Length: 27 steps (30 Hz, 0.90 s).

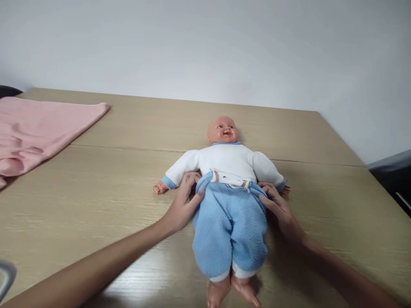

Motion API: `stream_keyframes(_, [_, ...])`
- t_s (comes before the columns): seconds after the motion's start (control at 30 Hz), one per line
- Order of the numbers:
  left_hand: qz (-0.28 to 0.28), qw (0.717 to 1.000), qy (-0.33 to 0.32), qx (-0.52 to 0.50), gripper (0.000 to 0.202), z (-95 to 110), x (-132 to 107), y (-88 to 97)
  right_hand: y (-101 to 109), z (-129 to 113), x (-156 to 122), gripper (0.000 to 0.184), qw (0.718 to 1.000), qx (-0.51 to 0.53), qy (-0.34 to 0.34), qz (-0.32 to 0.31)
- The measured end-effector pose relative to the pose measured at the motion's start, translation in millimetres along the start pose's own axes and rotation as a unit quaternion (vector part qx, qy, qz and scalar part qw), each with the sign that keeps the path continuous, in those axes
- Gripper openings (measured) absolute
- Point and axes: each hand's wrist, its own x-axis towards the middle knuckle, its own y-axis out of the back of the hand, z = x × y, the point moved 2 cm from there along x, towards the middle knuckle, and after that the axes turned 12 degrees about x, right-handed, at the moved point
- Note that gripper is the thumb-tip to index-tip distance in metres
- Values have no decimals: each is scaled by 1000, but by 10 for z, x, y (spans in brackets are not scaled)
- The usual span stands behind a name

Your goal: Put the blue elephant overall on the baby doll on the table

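A baby doll (223,129) lies on its back on the wooden table, head away from me and bare feet toward me. It wears a white top (226,160) with blue cuffs and collar, and fuzzy blue trousers (215,231) with white ankle bands. At the waist, the top's hem or the waistband is bunched and folded, showing a white patch with an animal print. My left hand (186,201) pinches the trousers' waist at the left side. At the right side, my right hand (279,209) grips the same waist, its thumb on top and its fingers partly hidden.
On the table (128,205), a pink cloth (48,128) lies at the far left. A pale wall (205,51) rises behind the table. A dark object (394,179) stands past the right edge, and a grey curved thing (7,276) shows at the lower left.
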Motion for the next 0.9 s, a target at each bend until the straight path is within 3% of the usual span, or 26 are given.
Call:
stream_keyframes(0.17, [-9, 999, 29, -34, 13, -2, -121, -44, -74, 113, -226, 31, 994, 79, -71, 41])
stream_keyframes(0.3, [22, 993, 75, -92, 9, -38, -108, -79, -124, 149, -201, 41, 979, 140, -143, 46])
stream_keyframes(0.53, [78, 992, 81, -54, 22, -112, 54, -14, -101, 72, -27, 50, 983, 124, -131, -10])
stream_keyframes(0.73, [65, 996, 35, -59, 43, -138, 240, 56, -66, -2, 52, 50, 999, 46, -24, -13])
stream_keyframes(0.9, [-13, 999, 4, -53, 49, -85, 277, 79, -32, -97, 123, 38, 992, -60, 110, -13])
